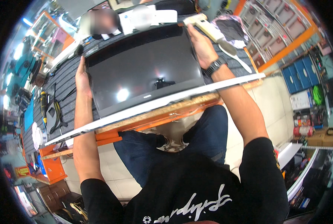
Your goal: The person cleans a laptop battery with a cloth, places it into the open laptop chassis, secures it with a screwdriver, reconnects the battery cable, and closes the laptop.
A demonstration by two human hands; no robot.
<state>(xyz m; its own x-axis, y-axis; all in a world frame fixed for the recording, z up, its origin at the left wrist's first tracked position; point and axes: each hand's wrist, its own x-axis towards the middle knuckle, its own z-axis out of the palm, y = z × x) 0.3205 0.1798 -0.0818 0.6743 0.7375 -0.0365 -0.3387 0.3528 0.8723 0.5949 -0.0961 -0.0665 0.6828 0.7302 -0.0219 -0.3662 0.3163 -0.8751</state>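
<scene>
A black flat-screen monitor [136,71] with a glossy screen lies tilted over the workbench in front of me, its screen facing up toward me. My left hand [83,79] grips its left side, the thumb along the edge and the other fingers hidden behind it. On the opposite side, my right hand [203,47], with a black watch [214,67] at the wrist, holds the upper right edge. Its fingertips are partly out of sight behind the frame. Reflections of lights show on the screen.
The bench has a dark ribbed mat [62,80] and a white front edge [166,100]. A yellow-black screwdriver [44,106] and a looped cable [56,117] lie left. Right are a white-handled brush [238,59], a cream-coloured tool [208,30] and a crumpled cloth [231,30]. A person [101,24] is beyond.
</scene>
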